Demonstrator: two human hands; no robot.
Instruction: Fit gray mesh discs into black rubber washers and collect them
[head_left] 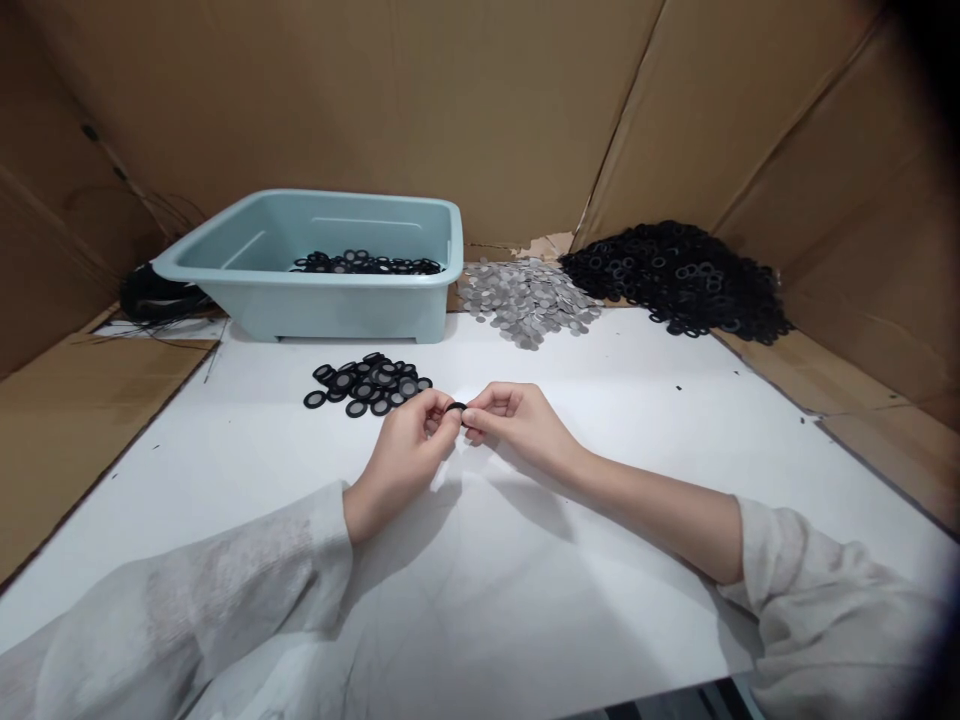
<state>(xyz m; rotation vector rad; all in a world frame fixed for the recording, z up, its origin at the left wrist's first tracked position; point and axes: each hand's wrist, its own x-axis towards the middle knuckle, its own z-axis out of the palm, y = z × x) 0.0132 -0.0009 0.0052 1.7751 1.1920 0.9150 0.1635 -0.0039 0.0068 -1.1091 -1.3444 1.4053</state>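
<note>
Between my two hands is a small black ring [456,406], tilted and partly covered by fingertips; whether a disc sits inside it I cannot tell. My left hand [412,440] pinches its left side with thumb and fingers. On the other side my right hand [521,420] grips the ring's edge, also closed. Just behind my left hand lies a small pile of black rings with grey discs in them [365,385], loose on the white tabletop [480,580].
A light blue plastic tub [337,308] at the back left holds more black rings. Right of it is a heap of silver-grey discs [529,300], then a large mound of black rings [675,275]. Cardboard walls [487,110] enclose the table. Dark thin strands [161,295] lie far left.
</note>
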